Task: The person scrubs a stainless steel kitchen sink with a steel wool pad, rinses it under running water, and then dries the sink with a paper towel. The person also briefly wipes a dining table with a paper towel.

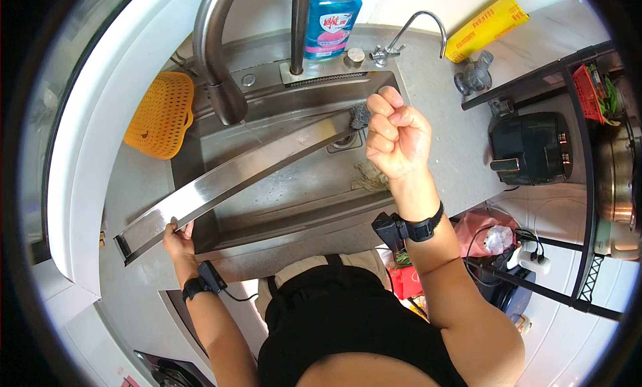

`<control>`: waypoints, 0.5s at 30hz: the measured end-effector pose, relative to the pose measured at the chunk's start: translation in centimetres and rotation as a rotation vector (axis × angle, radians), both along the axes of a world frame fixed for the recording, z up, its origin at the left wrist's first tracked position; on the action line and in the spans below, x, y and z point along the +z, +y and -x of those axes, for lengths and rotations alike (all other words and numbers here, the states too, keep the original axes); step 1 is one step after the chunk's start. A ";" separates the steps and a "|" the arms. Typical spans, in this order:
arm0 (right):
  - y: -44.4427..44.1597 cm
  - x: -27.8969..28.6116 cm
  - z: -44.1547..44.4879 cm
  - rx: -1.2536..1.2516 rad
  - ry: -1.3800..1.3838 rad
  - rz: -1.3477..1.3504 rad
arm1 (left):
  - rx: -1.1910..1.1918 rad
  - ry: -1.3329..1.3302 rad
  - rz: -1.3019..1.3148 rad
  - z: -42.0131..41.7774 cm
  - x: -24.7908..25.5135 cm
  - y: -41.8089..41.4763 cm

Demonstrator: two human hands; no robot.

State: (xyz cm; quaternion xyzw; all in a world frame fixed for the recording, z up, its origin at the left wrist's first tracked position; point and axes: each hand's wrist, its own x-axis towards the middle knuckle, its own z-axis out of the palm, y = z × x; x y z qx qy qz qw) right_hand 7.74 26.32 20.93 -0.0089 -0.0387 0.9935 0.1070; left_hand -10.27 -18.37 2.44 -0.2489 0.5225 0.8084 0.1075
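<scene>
A long stainless-steel strip [220,181] with raised edges lies slantwise across the steel sink [281,186], its near left end over the counter. My left hand [179,240] grips its lower edge close to that end. My right hand [398,136], wet, is raised over the sink's right side, fingers curled into a fist. Nothing shows inside the fist. Just beyond the knuckles sits a grey wire scourer [359,116] at the strip's far end, partly hidden by the hand. A wet cloth [371,176] rests in the sink near the drain [345,140].
The dark pull-down faucet [228,101] hangs over the sink. Left is a yellow perforated basket [163,116]. Behind stand a blue detergent bottle [331,23] and a small curved tap [386,53]. A black air fryer [531,146] and metal rack [584,186] are at right.
</scene>
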 end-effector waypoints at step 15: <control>-0.2 0.0 -0.1 -0.111 -0.080 -0.091 | -0.010 -0.010 0.019 0.2 0.0 0.0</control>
